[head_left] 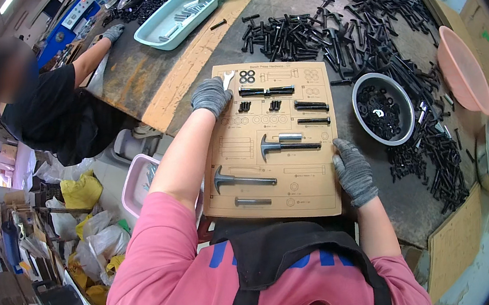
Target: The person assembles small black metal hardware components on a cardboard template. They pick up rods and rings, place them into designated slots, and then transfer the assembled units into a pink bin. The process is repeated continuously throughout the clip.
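A brown cardboard hardware sheet (318, 198) with printed outlines lies tilted in front of me, its near edge by my apron. My left hand (211, 97), in a grey glove, is closed at its upper left edge; a small silver open-end wrench (228, 79) lies by the fingertips. Also gloved, my right hand (354, 172) grips the lower right edge. On the sheet are several black rings (247, 77), a long black bolt (266, 91), small black screws (244, 107), shorter bolts (311, 106), two hook-headed pieces (245, 181), a silver sleeve (290, 137) and a grey pin (253, 201).
A metal bowl (358, 114) of black nuts or washers stands right of the sheet. Loose black bolts (297, 37) cover the far and right table. A pale blue tray (148, 34) holds silver parts. Another person (47, 110) works at left; a pink basin (462, 71) leans at right.
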A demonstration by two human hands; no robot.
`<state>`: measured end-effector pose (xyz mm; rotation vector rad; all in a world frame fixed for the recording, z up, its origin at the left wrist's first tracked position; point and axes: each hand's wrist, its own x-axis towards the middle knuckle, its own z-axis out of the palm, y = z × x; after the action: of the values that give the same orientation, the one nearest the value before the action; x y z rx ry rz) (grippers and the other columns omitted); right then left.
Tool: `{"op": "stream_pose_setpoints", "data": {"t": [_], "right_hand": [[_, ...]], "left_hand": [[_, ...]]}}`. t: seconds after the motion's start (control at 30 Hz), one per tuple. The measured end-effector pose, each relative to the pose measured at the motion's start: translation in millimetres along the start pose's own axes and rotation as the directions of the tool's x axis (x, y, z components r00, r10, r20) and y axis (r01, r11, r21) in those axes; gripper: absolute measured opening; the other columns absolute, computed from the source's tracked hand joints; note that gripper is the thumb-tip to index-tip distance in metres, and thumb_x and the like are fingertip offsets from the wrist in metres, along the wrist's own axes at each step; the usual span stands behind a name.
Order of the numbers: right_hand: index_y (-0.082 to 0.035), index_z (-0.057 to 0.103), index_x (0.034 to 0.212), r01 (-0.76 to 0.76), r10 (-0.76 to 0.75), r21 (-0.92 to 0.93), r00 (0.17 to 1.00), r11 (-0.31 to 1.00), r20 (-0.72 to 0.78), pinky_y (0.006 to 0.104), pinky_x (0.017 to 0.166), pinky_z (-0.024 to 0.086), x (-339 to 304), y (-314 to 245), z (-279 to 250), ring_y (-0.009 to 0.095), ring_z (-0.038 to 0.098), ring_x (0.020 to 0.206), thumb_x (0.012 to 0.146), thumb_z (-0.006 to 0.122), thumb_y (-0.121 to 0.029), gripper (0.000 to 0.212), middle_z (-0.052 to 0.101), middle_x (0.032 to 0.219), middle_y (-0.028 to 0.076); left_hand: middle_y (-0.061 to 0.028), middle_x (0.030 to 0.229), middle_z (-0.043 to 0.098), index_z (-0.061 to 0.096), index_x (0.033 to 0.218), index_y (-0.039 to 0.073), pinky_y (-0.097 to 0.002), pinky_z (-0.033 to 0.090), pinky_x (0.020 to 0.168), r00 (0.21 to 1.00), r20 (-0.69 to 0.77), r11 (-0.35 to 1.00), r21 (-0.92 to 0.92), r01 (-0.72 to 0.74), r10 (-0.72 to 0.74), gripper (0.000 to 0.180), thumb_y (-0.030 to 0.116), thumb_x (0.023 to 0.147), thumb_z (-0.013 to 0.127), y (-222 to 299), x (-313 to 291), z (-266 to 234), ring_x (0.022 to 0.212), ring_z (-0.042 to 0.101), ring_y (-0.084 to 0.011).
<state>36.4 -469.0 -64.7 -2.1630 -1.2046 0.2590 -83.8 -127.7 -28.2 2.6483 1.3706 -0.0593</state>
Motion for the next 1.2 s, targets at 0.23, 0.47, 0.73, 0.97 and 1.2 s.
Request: {"op": "stream_pose_setpoints", "data": {"t": [0.23,0.47,0.73,0.97,1.2], "right_hand": [[-0.004,0.049,0.115,-0.056,0.051,0.103,0.998,0.993,0.047,0.0366,0.092,0.039,-1,-2,0,0.030,0.049,0.106,0.083,0.050,-0.012,0.033,0.050,0.116,0.017],[-0.006,0.045,0.119,0.010,-0.003,-0.068,0.996,0.998,0.093,0.0376,0.090,0.040,2,-6,-1,0.031,0.049,0.106,0.083,0.049,-0.014,0.037,0.048,0.118,0.017],[-0.008,0.043,0.122,0.092,-0.033,-0.201,0.960,0.975,0.280,0.0384,0.087,0.042,15,-14,-16,0.031,0.051,0.101,0.081,0.050,-0.016,0.042,0.050,0.114,0.016],[-0.007,0.046,0.121,0.161,-0.104,-0.147,0.935,0.976,0.339,0.0374,0.089,0.041,19,-14,-19,0.031,0.052,0.102,0.081,0.051,-0.015,0.041,0.053,0.113,0.018],[-0.009,0.043,0.125,0.018,-0.060,0.102,0.904,0.995,0.424,0.0378,0.089,0.041,14,-18,-12,0.031,0.052,0.104,0.083,0.051,-0.017,0.043,0.052,0.115,0.019]], "left_hand": [[-0.0182,0.090,0.062,0.062,0.091,0.004,-0.0388,0.046,0.076,0.994,0.030,0.992,-0.065,0.106,-0.104,0.030,0.027,0.072,0.060,8,-3,-1,0.085,0.060,-0.0305],[-0.0199,0.091,0.062,0.059,0.098,-0.002,-0.0370,0.046,0.077,0.998,0.047,0.969,-0.240,0.056,-0.046,0.042,0.028,0.068,0.063,-7,3,3,0.085,0.061,-0.0298],[-0.0137,0.088,0.063,0.058,0.102,-0.002,-0.0312,0.046,0.073,0.994,0.040,0.695,-0.712,0.101,-0.103,0.033,0.023,0.079,0.058,-83,-111,14,0.079,0.060,-0.0210],[-0.0052,0.088,0.061,0.055,0.106,-0.002,-0.0266,0.045,0.075,0.969,0.247,0.291,-0.925,0.242,-0.020,0.038,0.022,0.077,0.065,-88,-234,40,0.079,0.056,-0.0135],[-0.0059,0.091,0.061,0.056,0.107,-0.001,-0.0267,0.045,0.075,0.953,0.288,0.172,-0.938,0.301,-0.093,0.036,0.021,0.080,0.061,-121,-226,52,0.081,0.057,-0.0140]]}}
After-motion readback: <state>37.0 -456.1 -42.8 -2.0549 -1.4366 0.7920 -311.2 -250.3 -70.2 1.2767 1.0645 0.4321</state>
